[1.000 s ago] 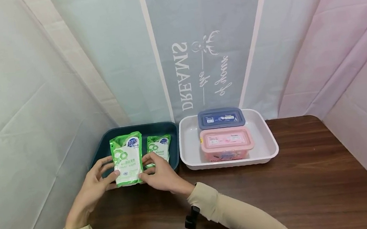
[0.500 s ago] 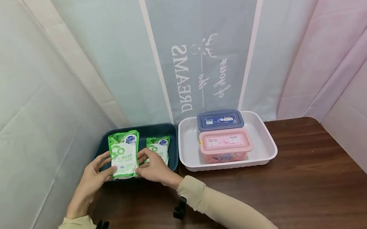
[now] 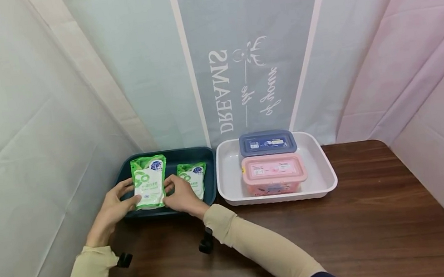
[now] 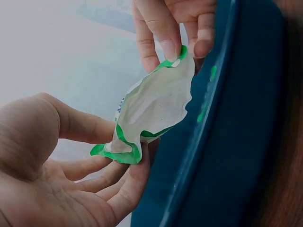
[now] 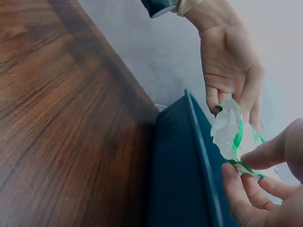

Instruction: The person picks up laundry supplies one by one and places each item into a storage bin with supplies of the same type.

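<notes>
A green and white pouch with Chinese lettering [image 3: 149, 183] is pinched at its two side edges, over the left part of a dark teal tray [image 3: 191, 153]. My left hand [image 3: 113, 204] grips its left edge between thumb and fingers; my right hand [image 3: 183, 195] pinches the right edge near the bottom. In the left wrist view the pouch's white underside [image 4: 158, 97] shows, just beside the tray wall [image 4: 236, 109]. A second, matching pouch [image 3: 194, 178] lies in the tray's right part, its lower left partly hidden by the right hand.
Right of the teal tray stands a white tray [image 3: 317, 178]. In it sit a pink-lidded box [image 3: 274, 169] and, behind that, a blue-lidded box [image 3: 268, 143]. Both trays are on a dark wooden table [image 3: 363, 223], with a curtain [image 3: 249, 16] hanging behind and at the sides.
Both hands have moved away from the person with the pouch, bringing it farther over the teal tray. The second pouch and the white tray's boxes have stayed in place.
</notes>
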Available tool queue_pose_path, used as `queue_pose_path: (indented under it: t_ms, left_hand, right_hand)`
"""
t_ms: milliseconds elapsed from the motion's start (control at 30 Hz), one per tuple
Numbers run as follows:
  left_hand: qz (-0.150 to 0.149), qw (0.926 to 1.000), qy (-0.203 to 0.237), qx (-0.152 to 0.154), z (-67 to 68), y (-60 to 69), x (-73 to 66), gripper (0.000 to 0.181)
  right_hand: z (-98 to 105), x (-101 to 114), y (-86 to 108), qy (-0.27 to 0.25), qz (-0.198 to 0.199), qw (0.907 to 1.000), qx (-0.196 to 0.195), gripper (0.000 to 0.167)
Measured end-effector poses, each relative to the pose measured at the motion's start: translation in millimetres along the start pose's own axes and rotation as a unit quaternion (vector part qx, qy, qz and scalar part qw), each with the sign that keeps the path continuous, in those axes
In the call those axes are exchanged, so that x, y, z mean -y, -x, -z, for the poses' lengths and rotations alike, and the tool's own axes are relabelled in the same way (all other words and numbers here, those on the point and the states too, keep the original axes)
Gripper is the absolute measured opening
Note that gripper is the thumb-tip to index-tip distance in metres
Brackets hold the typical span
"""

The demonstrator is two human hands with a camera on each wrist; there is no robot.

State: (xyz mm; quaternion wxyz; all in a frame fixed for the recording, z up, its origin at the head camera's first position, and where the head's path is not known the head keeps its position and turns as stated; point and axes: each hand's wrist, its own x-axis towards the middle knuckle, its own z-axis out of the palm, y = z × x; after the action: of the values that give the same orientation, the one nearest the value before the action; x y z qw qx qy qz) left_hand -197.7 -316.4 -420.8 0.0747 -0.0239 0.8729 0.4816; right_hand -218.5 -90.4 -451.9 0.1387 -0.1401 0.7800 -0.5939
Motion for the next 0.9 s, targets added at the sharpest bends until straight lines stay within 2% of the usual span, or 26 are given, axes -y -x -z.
queue_pose_path:
  t_ms: [267,467,700,900]
  left_hand:
    - [0.015,0.9997,-0.021,-0.003,-6.5,-13.3,10.4,0.074]
    - [0.023,0.9988,-0.042,-0.012,-10.2,-23.5,13.8,0.071]
    - [0.043,0.9974,-0.058,-0.001,-11.1,-25.8,19.7,0.072]
    - [0.048,0.9972,-0.057,0.004,-12.7,-30.7,22.0,0.071]
  right_hand:
    - [0,-11,-12.5,0.038,0.008,0.9992,0.008,0.037]
    - [-2,-16,-21.3,0.040,0.005,0.9991,0.015,0.038]
    - [-10,-25,-28.2,0.044,-0.025,0.9986,0.014,0.039]
    - [-10,-27,-30.6,0.063,-0.024,0.9976,0.014,0.036]
